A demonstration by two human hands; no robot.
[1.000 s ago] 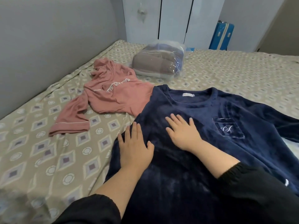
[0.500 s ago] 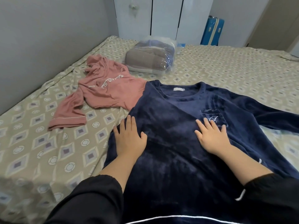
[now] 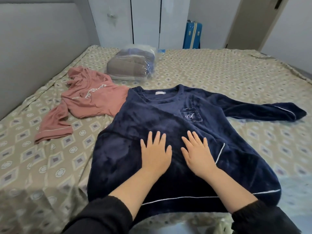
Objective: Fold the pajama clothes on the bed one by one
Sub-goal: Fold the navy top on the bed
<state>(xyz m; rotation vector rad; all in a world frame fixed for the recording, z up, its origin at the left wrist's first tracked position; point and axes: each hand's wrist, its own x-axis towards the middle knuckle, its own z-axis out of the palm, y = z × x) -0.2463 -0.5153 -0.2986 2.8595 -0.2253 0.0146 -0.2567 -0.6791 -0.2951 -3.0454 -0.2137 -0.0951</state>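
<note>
Your left hand (image 3: 155,153) and right hand (image 3: 198,153) press flat, fingers spread, on the navy pajama top (image 3: 152,115) under them. It looks plush, limp and light; pinch the outstretched sleeve (image 3: 263,109) beyond your right hand. The pink top (image 3: 91,100) lies past your left.

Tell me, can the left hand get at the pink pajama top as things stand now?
Probably yes. The left hand lies flat on the navy top, holding nothing, and the pink top lies to its left, with nothing standing between. Its near sleeve looks the easiest part to take.
</note>
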